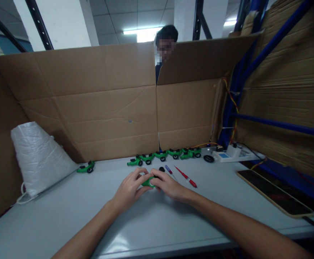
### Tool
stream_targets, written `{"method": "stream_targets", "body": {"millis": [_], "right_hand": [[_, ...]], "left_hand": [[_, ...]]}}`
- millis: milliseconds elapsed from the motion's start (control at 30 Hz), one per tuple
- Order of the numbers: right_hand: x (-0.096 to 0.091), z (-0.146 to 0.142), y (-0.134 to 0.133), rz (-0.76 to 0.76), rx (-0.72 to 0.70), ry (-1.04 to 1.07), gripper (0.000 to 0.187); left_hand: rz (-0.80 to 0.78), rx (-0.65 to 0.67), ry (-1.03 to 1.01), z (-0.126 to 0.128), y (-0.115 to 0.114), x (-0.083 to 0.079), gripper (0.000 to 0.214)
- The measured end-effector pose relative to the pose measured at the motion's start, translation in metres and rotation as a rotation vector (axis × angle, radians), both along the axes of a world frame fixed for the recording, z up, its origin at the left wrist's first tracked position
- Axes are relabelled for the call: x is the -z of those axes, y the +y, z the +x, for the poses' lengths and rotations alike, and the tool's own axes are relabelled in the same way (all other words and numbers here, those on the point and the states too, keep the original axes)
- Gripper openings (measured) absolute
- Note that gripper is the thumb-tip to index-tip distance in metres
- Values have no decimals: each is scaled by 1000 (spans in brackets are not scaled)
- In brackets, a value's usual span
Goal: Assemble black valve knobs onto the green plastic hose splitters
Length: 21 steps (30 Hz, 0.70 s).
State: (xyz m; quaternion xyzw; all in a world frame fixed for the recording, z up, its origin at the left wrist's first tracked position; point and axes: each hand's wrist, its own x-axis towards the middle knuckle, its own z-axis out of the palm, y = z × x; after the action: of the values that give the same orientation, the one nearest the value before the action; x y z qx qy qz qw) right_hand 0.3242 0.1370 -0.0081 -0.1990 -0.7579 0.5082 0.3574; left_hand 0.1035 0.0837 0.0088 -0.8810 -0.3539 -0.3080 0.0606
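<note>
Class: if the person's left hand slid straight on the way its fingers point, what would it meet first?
The small green part that the left hand pinches, then probably the right hand close behind it; depth is hard to judge.

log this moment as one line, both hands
left hand: holds green toy piece | right hand: holds same piece | red screwdriver: on table beyond hands | green toys: row by cardboard wall
</note>
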Motion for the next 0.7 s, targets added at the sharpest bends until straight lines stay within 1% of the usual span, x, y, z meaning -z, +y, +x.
{"method": "stream_targets", "body": {"millis": [167, 300, 433, 567, 700], "right_hand": [[0, 5, 6, -77, -53, -50, 27], [-6, 10, 6, -117, -137, -104, 30], [-12, 13, 2, -141, -191, -104, 31], [-16, 14, -1, -98, -193, -103, 30], [-14, 13, -2, -52, -166, -89, 29]], "left_hand": [[-32, -13, -5, -3, 0, -3, 36], [-76, 13, -78, -1, -2, -6, 36], [-75, 34, -141, -1, -1, -3, 41], [-80, 37, -144, -3, 1, -1, 41], [-74, 36, -143, -4, 0, -4, 40]]}}
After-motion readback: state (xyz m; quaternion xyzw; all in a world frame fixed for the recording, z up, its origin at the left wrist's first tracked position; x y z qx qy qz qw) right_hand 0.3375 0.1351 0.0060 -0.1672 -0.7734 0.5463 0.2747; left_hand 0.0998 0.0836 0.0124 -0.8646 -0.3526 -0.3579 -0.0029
